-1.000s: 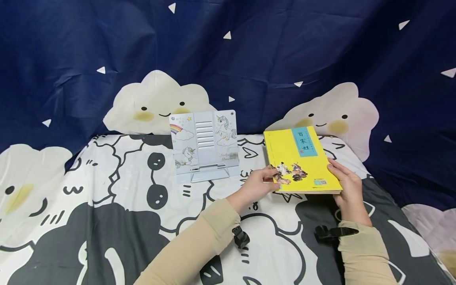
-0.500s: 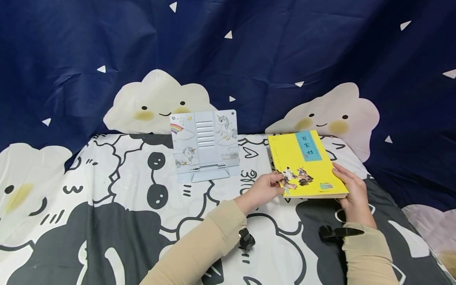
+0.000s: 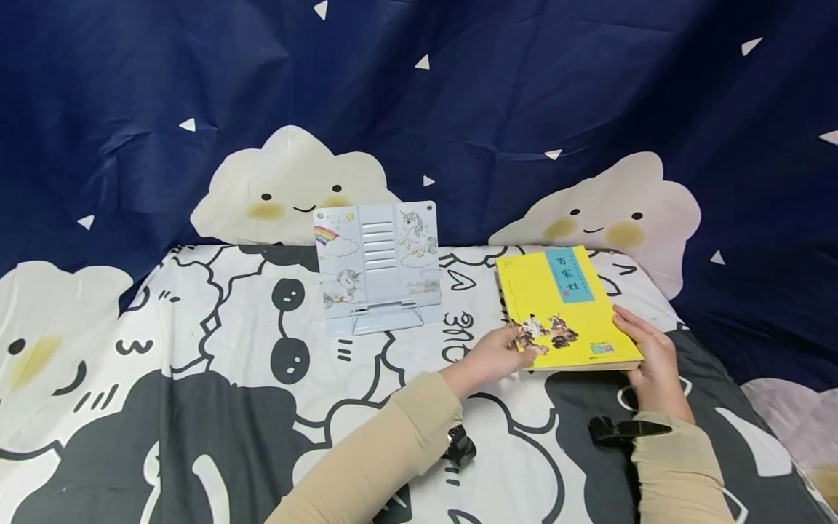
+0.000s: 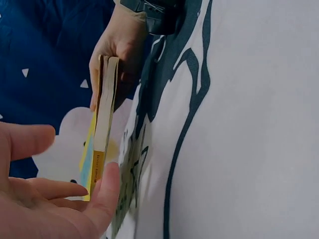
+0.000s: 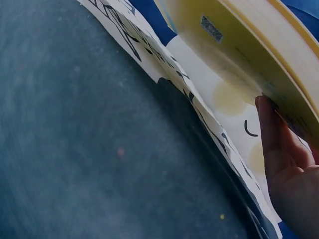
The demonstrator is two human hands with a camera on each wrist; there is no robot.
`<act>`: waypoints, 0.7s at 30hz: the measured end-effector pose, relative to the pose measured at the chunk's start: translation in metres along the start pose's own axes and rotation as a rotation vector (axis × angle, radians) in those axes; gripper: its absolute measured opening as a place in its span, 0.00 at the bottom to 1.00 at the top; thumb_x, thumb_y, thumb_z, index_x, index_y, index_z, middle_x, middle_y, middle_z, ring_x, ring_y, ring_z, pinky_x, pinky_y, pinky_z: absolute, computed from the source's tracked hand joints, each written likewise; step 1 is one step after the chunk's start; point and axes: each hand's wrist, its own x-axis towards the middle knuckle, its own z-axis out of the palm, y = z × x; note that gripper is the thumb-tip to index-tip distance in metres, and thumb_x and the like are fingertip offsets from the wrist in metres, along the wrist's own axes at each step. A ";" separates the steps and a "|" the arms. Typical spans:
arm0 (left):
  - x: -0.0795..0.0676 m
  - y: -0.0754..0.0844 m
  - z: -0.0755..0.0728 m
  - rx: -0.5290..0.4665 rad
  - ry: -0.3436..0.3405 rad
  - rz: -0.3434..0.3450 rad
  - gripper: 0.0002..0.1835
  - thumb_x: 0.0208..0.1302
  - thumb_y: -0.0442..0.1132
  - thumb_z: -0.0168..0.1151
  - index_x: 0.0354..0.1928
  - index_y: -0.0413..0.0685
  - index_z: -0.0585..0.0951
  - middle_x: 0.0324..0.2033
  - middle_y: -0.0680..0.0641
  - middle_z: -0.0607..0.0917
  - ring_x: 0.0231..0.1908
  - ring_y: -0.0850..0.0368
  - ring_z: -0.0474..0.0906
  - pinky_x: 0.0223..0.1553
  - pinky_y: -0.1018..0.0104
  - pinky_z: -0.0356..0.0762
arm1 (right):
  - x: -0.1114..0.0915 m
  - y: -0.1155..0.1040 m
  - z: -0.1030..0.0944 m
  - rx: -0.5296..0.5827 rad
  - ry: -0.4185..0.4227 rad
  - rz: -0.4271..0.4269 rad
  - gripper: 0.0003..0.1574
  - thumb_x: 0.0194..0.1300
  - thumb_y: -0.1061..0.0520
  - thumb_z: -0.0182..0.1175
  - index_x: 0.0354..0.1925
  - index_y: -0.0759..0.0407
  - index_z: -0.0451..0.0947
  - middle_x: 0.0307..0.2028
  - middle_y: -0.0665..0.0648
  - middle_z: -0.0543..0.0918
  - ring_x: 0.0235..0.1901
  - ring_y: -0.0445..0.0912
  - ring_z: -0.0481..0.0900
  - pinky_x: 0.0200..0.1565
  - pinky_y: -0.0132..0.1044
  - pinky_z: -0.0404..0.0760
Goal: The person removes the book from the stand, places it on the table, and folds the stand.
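Note:
A yellow paperback book (image 3: 589, 320) with a blue title panel is held up over the right part of the bed in the head view, front cover showing. My left hand (image 3: 492, 358) holds its lower left edge at the spine side, with digits over the cover. Its right edge is gripped by my right hand (image 3: 655, 364), thumb on the cover and fingers beneath. The book's underside (image 5: 239, 64) is seen above the sheet in the right wrist view. In the left wrist view, page edges and spine (image 4: 97, 169) stand between my left fingers.
Left of the book, a pale blue unicorn bookstand (image 3: 378, 284) with a wire ledge stands propped on the patterned bedsheet (image 3: 242, 335). A dark blue curtain (image 3: 458, 94) with cloud faces hangs behind. Black camera straps are on both wrists.
Both hands have brought the book slightly right and toward me, mostly in the first half second. My left hand has shifted a little along its lower left corner. The bookstand stays put.

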 end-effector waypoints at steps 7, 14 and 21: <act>0.000 -0.001 0.004 -0.031 -0.013 -0.048 0.33 0.68 0.49 0.62 0.71 0.42 0.68 0.70 0.46 0.71 0.68 0.53 0.67 0.67 0.60 0.69 | 0.003 0.003 -0.006 -0.011 0.013 -0.004 0.13 0.62 0.71 0.64 0.38 0.56 0.90 0.37 0.49 0.90 0.38 0.40 0.89 0.35 0.34 0.87; -0.001 -0.005 0.005 -0.050 -0.021 -0.052 0.33 0.69 0.48 0.61 0.71 0.43 0.68 0.69 0.46 0.72 0.68 0.53 0.67 0.68 0.58 0.68 | 0.002 0.005 -0.006 -0.028 0.028 0.009 0.13 0.62 0.71 0.65 0.36 0.55 0.90 0.36 0.49 0.90 0.37 0.40 0.89 0.35 0.34 0.87; 0.001 -0.009 0.006 -0.074 -0.060 -0.041 0.27 0.70 0.46 0.61 0.67 0.45 0.73 0.58 0.46 0.80 0.45 0.58 0.78 0.53 0.62 0.77 | 0.003 0.007 -0.006 -0.064 0.047 -0.008 0.13 0.61 0.70 0.66 0.36 0.55 0.90 0.35 0.48 0.90 0.36 0.39 0.88 0.35 0.32 0.87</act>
